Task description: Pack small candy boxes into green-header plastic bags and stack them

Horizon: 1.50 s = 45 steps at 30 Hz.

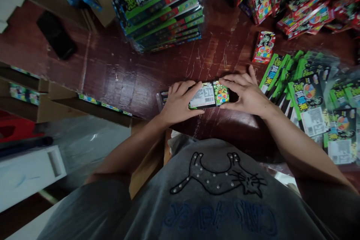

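Note:
My left hand (181, 103) grips a black printed packet with a white barcode label (203, 96), its thumb and fingers along the two long edges. The packet lies flat just above the table in front of my body. At its right end sits a small green candy box (221, 92). My right hand (244, 92) pinches that box between the thumb below and the fingers above. Whether the box is inside the packet or against its opening I cannot tell. A clear plastic edge shows left of my left hand.
Stacked green and black packets (165, 11) stand at the back. Loose packets (306, 93) lie on the right, beside a single red candy box (263, 47) and a heap of red boxes (312, 11). A black phone-like object (56, 35) and cardboard boxes (64, 105) are at left.

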Available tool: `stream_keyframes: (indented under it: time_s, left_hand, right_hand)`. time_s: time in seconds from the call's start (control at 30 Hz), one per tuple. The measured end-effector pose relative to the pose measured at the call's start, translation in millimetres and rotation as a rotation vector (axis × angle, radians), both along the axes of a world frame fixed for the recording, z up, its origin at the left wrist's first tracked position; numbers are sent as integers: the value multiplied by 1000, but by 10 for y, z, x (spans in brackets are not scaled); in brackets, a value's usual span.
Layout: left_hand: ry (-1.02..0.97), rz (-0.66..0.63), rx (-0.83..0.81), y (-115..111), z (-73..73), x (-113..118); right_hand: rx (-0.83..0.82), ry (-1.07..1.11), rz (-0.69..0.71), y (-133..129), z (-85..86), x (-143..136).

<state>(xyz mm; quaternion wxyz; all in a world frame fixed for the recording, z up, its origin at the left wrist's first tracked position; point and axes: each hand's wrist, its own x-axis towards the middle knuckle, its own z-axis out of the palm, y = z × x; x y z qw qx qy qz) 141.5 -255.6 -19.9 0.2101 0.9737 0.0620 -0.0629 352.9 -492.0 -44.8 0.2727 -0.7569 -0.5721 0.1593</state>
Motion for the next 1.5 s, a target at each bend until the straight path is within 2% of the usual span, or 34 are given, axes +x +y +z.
stream_keyframes:
  time_s: [0.13, 0.27, 0.47, 0.6, 0.97, 1.13, 1.33, 1.4, 1.5]
  left_hand:
    - [3, 26, 36, -72, 36, 4]
    - [-18, 49, 43, -135, 40, -13]
    - [-38, 84, 50, -256, 32, 23]
    - [-42, 116, 86, -347, 41, 58]
    - [-79, 65, 75, -281, 20, 68]
    - [-104, 59, 83, -290, -37, 62]
    - [-116, 63, 91, -272, -34, 61]
    - [-120, 62, 90, -260, -40, 63]
    - [-131, 66, 93, -281, -67, 70]
  right_hand:
    - [-24, -5, 32, 4, 15, -91]
    - [-38, 11, 48, -31, 82, -366]
    - [5, -16, -382, -41, 75, -837]
    - [53, -37, -436, 62, 22, -994]
    - [105, -102, -400, 141, -105, -918]
    - [80, -61, -368, 108, -143, -829]
    - [76, 39, -310, 59, -99, -655]
    - [101, 79, -321, 77, -89, -625]
    - [150, 117, -430, 128, -105, -651]
